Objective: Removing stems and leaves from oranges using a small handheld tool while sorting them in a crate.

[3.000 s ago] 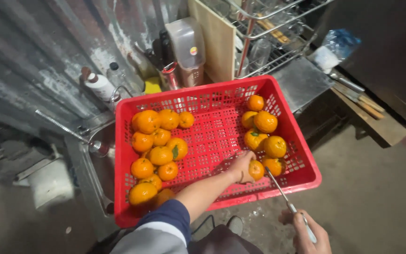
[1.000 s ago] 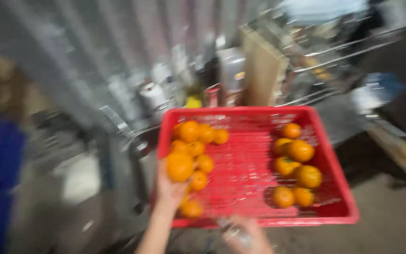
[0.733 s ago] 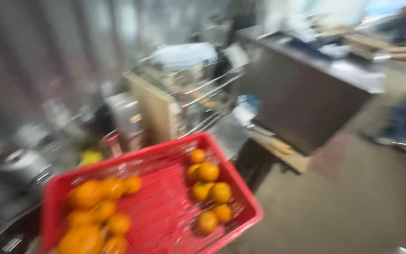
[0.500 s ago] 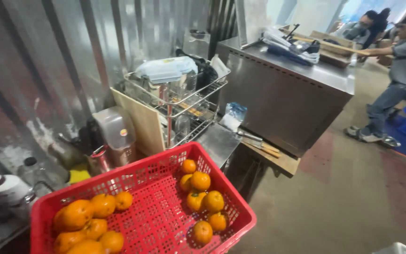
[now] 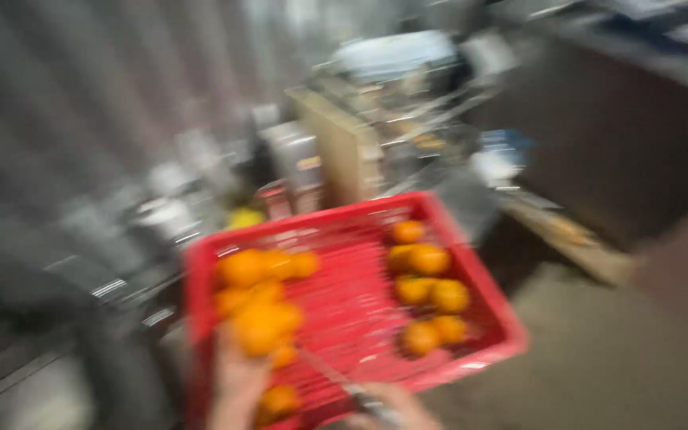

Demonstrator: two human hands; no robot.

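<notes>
At the lower centre of the blurred frame, the left hand [image 5: 236,381] closes around an orange [image 5: 263,327] over the red crate [image 5: 483,302]. The right hand [image 5: 396,408], at the bottom edge, grips a thin knife [image 5: 336,381]. More oranges [image 5: 428,291] lie toward the crate's right side.

The picture is very blurry, so little can be told. Behind the red crate [image 5: 471,263] stands a grey boxy container [image 5: 300,163] with a small orange patch [image 5: 310,162] on its front that may be a label. To the right, beside the dark counter [image 5: 631,135], lies a crinkly blue and white bag [image 5: 499,155]. No signs or screens can be made out.
</notes>
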